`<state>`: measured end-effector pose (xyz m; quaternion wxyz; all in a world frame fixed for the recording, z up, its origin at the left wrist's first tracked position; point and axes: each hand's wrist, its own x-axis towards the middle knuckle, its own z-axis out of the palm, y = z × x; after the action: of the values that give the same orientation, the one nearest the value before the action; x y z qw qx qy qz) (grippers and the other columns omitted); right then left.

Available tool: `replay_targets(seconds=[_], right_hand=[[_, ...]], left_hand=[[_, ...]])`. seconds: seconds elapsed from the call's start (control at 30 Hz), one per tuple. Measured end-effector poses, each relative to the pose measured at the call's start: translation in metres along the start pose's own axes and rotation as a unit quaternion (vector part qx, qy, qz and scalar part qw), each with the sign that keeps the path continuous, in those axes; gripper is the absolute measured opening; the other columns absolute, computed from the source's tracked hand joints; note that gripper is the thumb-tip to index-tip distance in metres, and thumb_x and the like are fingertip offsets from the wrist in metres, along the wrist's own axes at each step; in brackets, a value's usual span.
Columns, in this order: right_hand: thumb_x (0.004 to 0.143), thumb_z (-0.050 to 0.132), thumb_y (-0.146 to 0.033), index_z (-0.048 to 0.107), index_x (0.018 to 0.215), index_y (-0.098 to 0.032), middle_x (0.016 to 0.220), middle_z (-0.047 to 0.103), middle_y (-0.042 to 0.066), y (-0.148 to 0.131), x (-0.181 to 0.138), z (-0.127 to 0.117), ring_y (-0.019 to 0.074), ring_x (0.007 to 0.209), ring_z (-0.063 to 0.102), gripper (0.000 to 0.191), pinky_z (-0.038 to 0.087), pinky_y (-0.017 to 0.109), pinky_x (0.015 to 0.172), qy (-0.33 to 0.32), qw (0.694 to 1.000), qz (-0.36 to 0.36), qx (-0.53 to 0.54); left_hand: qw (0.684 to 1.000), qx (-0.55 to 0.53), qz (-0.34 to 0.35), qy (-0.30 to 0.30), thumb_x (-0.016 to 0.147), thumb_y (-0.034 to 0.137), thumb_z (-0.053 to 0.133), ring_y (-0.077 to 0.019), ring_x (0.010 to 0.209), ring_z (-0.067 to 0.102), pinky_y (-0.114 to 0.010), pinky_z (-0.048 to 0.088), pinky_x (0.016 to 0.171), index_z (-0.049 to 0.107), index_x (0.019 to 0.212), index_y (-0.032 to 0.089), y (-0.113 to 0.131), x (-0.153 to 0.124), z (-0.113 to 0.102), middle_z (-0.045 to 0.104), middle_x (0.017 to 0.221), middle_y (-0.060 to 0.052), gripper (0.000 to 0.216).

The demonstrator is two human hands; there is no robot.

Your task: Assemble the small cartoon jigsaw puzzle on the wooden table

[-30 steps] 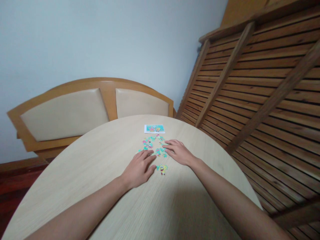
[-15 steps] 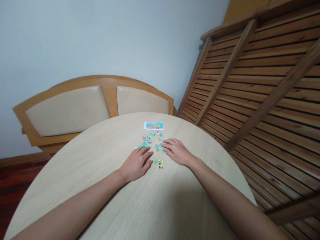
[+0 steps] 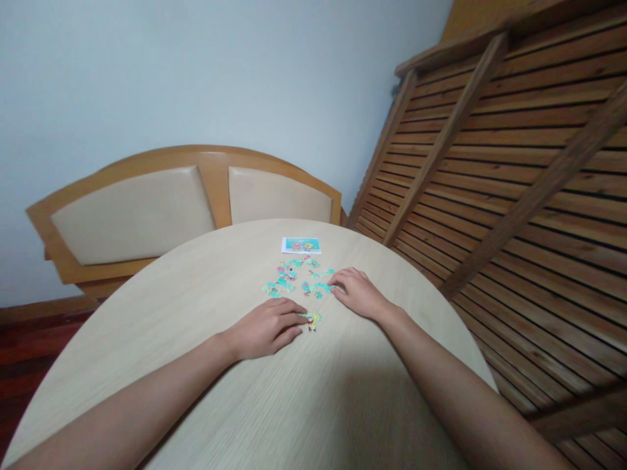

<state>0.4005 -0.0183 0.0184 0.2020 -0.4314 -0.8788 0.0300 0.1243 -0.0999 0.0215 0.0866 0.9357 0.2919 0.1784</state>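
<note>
A small joined cluster of jigsaw puzzle pieces (image 3: 314,319), showing a yellow cartoon figure, lies on the round table (image 3: 235,405). My left hand (image 3: 269,328) rests palm down at its left side, fingers stretched out, with fingertips touching its left edge. Beyond it, loose turquoise and pink puzzle pieces (image 3: 285,271) are scattered flat. My right hand (image 3: 360,293) is at the right end of these, thumb and forefinger drawn together on a turquoise puzzle piece (image 3: 325,287). The fingertips partly hide that piece.
A picture card (image 3: 302,245) with cartoon figures on turquoise lies behind the pieces. Past the table's far edge stands a headboard with cream panels (image 3: 132,219) against a pale wall. A slatted wooden frame (image 3: 470,170) leans along the right side.
My left hand has come down from the loose pieces and its fingertips now touch the yellow-figure cluster. My right hand has shifted slightly right, its fingers drawing in at a turquoise piece.
</note>
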Motion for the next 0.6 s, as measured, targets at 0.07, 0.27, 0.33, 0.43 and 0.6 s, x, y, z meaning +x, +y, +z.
replay_targets(seconds=[0.07, 0.27, 0.33, 0.43, 0.6], right_hand=[[0.09, 0.062, -0.024, 0.071, 0.099, -0.022, 0.106, 0.071, 0.007, 0.001, -0.002, -0.003, 0.0239, 0.107, 0.059, 0.013, 0.041, 0.041, 0.096, -0.006, 1.0, -0.014, 0.013], [0.089, 0.063, -0.025, 0.071, 0.094, -0.022, 0.101, 0.072, 0.006, 0.008, -0.005, -0.008, 0.0222, 0.1, 0.063, 0.01, 0.044, 0.037, 0.092, -0.029, 0.998, -0.05, 0.041], [0.089, 0.063, -0.024, 0.072, 0.094, -0.021, 0.1, 0.073, 0.006, 0.009, -0.005, -0.01, 0.022, 0.098, 0.063, 0.011, 0.045, 0.036, 0.091, -0.04, 0.997, -0.058, 0.039], [0.087, 0.061, -0.019, 0.073, 0.095, -0.021, 0.101, 0.073, 0.006, 0.004, -0.005, -0.014, 0.0229, 0.1, 0.064, 0.015, 0.045, 0.037, 0.093, -0.042, 0.998, -0.047, 0.016], [0.093, 0.056, -0.023, 0.071, 0.116, -0.024, 0.113, 0.071, 0.008, -0.012, -0.004, -0.013, 0.0248, 0.109, 0.061, 0.028, 0.044, 0.04, 0.097, -0.036, 0.997, -0.071, 0.003]], left_hand=[[1.0, -0.005, 0.002, 0.0, 0.103, 0.031, 0.04, -0.0225, 0.117, 0.06, -0.04, 0.046, 0.103, 0.065, 0.127, 0.025, 0.0, 0.0, 0.0, 0.066, 0.125, -0.008, 0.035], [1.0, -0.003, 0.008, 0.002, 0.103, 0.03, 0.04, -0.0212, 0.115, 0.061, -0.039, 0.047, 0.103, 0.065, 0.125, 0.026, 0.0, -0.001, 0.002, 0.067, 0.124, -0.007, 0.033], [1.0, -0.002, 0.008, 0.0, 0.103, 0.029, 0.041, -0.0208, 0.115, 0.061, -0.038, 0.047, 0.103, 0.065, 0.125, 0.025, -0.001, -0.001, 0.001, 0.066, 0.124, -0.007, 0.032], [1.0, 0.001, 0.008, -0.005, 0.103, 0.028, 0.041, -0.0207, 0.115, 0.061, -0.037, 0.047, 0.103, 0.064, 0.124, 0.024, 0.0, -0.001, 0.0, 0.066, 0.124, -0.007, 0.031], [1.0, 0.019, 0.002, -0.005, 0.103, 0.027, 0.04, -0.0206, 0.114, 0.061, -0.037, 0.047, 0.102, 0.065, 0.121, 0.023, 0.003, 0.0, -0.002, 0.066, 0.124, -0.007, 0.031]])
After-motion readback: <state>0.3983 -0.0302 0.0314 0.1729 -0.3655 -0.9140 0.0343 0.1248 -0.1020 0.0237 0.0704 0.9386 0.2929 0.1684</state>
